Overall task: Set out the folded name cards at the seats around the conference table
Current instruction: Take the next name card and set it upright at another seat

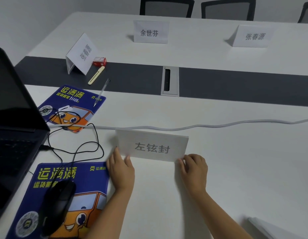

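A folded white name card [152, 145] with black characters stands on the white conference table [236, 169] near me. My left hand [121, 169] pinches its lower left corner and my right hand [194, 168] pinches its lower right corner. Three more name cards stand further off: one [80, 53] at the table's left end, turned sideways, one [151, 31] at the far side in front of a chair, and another [253, 36] to its right.
An open laptop [15, 121] fills the left edge, with a black mouse [58, 204] on a blue pad [63, 195] and black cables. A white cable [201, 125] runs behind the held card. A pen, a cutter and a red box lie near the dark centre strip [236, 83]. Papers [270, 228] lie bottom right.
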The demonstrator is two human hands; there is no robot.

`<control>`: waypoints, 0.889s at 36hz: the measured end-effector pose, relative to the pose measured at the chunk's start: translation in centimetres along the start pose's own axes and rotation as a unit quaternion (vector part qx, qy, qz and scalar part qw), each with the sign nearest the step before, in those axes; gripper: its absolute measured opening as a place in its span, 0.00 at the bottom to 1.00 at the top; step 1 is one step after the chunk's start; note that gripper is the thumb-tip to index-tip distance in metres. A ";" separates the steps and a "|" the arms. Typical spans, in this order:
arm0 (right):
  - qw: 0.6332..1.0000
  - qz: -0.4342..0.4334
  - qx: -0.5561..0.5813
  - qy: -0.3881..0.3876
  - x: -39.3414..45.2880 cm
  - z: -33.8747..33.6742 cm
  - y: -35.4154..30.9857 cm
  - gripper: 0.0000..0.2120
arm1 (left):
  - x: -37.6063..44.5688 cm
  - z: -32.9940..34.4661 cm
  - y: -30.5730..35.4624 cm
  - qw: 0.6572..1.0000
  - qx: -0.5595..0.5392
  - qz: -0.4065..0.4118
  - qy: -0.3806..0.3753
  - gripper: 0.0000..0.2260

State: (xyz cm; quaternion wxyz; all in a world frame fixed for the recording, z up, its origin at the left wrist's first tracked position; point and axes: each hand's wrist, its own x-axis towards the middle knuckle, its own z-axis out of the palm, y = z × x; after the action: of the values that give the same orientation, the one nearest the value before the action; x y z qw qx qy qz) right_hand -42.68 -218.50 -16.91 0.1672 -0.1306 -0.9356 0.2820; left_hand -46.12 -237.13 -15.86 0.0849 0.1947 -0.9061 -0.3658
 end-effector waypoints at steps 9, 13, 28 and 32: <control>1.000 -0.003 -0.015 0.014 0.3 0.5 0.1 0.15 | -0.1 0.1 -0.2 1.000 0.002 -0.007 0.003 0.22; 0.998 -0.010 -0.049 0.024 0.3 0.7 0.1 0.15 | -0.2 0.0 -0.2 1.000 0.003 -0.012 0.001 0.22; 0.999 -0.019 -0.043 0.027 0.2 0.5 -0.3 0.16 | -0.2 -0.1 0.1 1.000 0.015 -0.020 -0.004 0.23; 0.999 -0.015 -0.043 0.020 0.1 0.4 -0.4 0.16 | -0.2 0.0 0.0 1.000 0.016 -0.017 -0.005 0.23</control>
State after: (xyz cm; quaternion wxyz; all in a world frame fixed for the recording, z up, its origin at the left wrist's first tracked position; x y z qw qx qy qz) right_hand -42.99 -218.95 -16.97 0.1848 -0.1294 -0.9451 0.2365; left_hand -45.91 -237.03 -15.91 0.0708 0.2091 -0.9090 -0.3536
